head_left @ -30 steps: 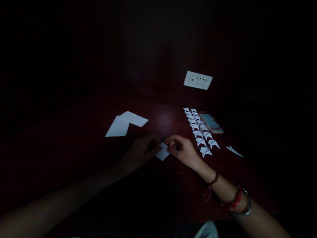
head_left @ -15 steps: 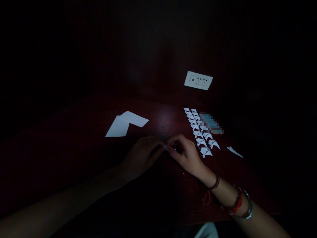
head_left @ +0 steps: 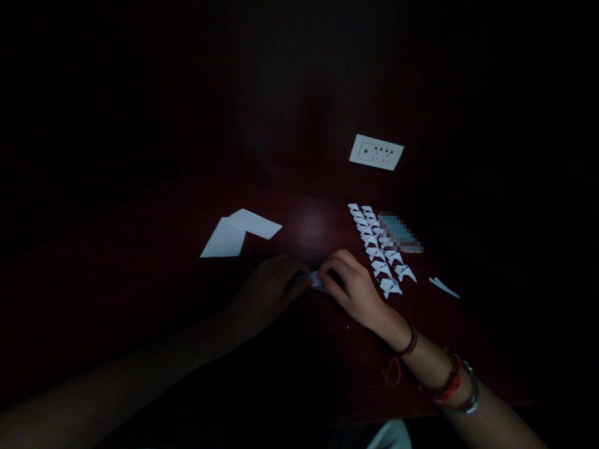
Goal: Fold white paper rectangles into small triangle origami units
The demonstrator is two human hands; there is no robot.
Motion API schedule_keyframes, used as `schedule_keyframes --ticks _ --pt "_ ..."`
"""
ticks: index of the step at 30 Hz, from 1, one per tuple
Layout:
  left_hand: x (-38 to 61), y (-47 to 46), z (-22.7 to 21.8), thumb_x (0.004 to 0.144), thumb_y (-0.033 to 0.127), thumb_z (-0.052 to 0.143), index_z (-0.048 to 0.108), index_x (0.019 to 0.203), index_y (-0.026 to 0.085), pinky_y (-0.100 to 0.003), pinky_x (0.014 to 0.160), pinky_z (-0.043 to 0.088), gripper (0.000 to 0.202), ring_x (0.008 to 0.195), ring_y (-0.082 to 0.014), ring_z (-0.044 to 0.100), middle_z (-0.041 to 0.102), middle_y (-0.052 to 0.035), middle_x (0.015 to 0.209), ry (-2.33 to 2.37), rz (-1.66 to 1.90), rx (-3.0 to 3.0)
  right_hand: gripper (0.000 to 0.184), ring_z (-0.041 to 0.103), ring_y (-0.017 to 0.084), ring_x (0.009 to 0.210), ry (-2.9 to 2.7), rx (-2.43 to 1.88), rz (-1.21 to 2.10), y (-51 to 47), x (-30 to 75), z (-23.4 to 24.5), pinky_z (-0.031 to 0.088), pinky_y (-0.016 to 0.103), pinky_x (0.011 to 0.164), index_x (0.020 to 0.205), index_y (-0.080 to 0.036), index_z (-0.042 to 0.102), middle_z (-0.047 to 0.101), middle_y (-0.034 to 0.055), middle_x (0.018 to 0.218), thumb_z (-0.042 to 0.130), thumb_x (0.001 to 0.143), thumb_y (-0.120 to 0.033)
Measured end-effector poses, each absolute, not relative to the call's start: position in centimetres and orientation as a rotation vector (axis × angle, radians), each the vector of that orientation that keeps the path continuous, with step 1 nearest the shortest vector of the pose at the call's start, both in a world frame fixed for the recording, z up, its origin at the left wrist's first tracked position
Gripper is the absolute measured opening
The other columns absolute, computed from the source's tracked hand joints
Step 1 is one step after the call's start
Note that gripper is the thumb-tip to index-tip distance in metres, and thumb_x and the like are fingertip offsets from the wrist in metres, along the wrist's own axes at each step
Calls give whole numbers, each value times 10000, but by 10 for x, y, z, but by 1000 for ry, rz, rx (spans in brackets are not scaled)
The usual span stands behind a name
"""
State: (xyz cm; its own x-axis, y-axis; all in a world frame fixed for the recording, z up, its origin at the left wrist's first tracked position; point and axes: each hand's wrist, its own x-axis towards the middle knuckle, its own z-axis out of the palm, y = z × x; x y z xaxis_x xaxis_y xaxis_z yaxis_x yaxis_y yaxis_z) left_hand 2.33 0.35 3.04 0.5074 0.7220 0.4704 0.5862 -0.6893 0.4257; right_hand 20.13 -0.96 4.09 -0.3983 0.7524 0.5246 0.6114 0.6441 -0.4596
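Between my two hands, low over the dark red table, is a small folded piece of white paper (head_left: 316, 280). My left hand (head_left: 269, 284) is closed on its left side, thumb and fingertips pinching it. On the other side my right hand (head_left: 353, 287) pinches the paper between thumb and fingers. Fingers cover both ends, so its full shape is hidden. To the right of my right hand lie several small folded white paper figures (head_left: 374, 252), set out in two slanting rows.
Two overlapping white paper sheets (head_left: 223, 238) lie beyond my left hand. A phone (head_left: 399, 232), blurred out, rests beside the paper rows. Thin white strips (head_left: 443, 287) lie farther right. A white socket plate (head_left: 377, 152) is on the back panel. The surroundings are very dark.
More of the folded paper shows between my fingers now, spread wider than before. My hands have stayed nearly in place, with only the fingers shifting slightly.
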Motion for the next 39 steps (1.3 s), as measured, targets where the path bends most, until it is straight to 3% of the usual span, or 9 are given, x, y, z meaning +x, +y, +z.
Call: schedule_keyframes --ticks 9,15,21,27,39 --pt "24 3 32 836 199 420 520 851 183 -266 737 409 103 794 -139 528 553 -3 849 1074 811 2410 107 492 122 719 -2170 -1077 362 -10 200 43 379 250 673 851 -182 538 533 15 764 440 819 -208" --pt "24 2 32 864 236 338 536 852 194 -274 713 415 203 768 -144 550 581 -1 840 1113 808 2332 129 510 119 692 -2125 -1151 283 -8 198 38 363 257 672 763 -175 540 576 10 737 425 819 -159" --pt "20 11 23 771 277 499 534 959 219 -261 739 422 200 841 -149 558 595 12 927 993 787 2197 140 508 105 647 -2025 -1208 403 -7 201 35 379 224 600 770 -168 532 561 10 714 404 824 -173" --pt "16 16 18 773 232 474 533 953 207 -264 727 419 191 812 -142 556 593 5 893 1013 738 2167 75 510 92 651 -2025 -1159 599 -3 204 32 386 204 600 778 -166 547 556 -6 703 509 773 -231" --pt "20 13 24 789 288 464 537 833 197 -248 676 405 124 741 -132 540 577 24 799 992 729 2128 103 489 83 588 -2052 -1211 546 -8 200 33 358 194 544 748 -167 547 545 -12 661 462 795 -202"
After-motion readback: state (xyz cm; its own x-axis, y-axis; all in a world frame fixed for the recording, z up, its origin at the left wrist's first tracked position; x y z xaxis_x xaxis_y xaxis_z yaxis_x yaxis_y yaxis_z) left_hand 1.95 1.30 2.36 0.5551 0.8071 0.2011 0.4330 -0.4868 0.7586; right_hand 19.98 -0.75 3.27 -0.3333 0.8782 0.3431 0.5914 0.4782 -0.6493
